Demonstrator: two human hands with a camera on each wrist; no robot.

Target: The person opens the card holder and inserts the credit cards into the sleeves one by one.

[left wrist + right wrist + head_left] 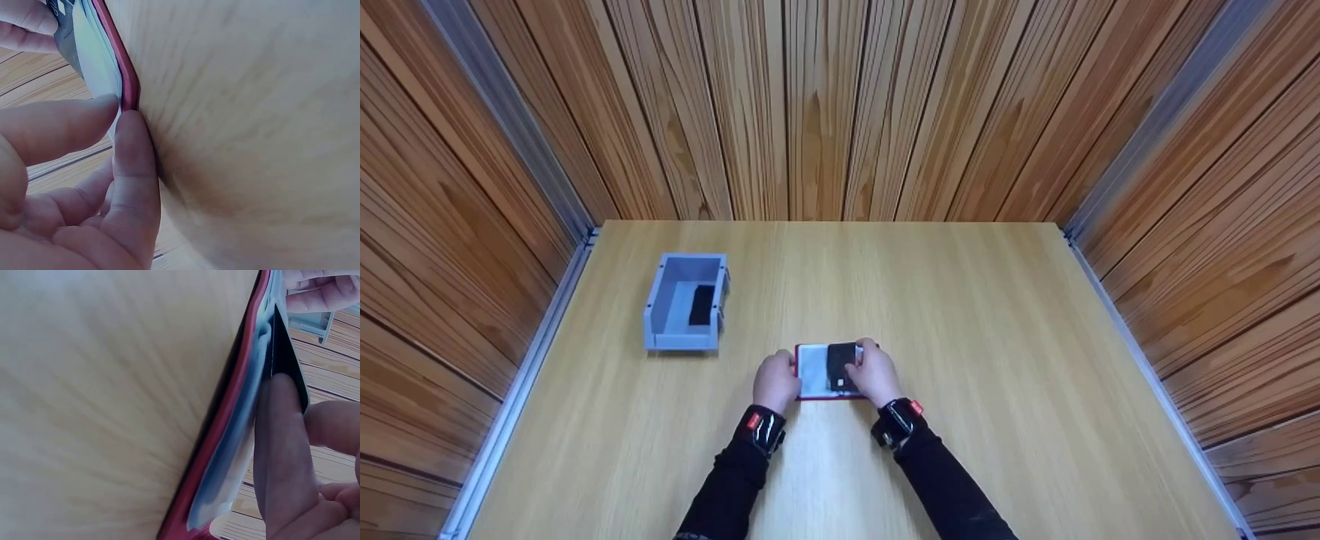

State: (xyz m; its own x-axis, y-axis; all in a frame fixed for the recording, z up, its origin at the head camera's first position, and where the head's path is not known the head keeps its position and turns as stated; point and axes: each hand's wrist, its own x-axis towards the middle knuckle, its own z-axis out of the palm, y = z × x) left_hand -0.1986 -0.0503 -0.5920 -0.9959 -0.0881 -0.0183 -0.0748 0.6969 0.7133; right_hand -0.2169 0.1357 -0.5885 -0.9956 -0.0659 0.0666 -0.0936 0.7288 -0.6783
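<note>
Left grip (776, 381) in a pinch on red booklet (813, 372), right grip (877, 373) likewise on black card (838, 367), forearms (727, 480) convergent.

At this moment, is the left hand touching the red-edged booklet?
Touching: in the left wrist view, the left hand pinches the edge of the red-edged booklet between thumb and finger.

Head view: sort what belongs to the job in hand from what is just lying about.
In use:
red-edged booklet, gripped by the left hand
black card, pinched by the right hand

Apparently lying about:
blue-gray bin
black item inside it
</note>
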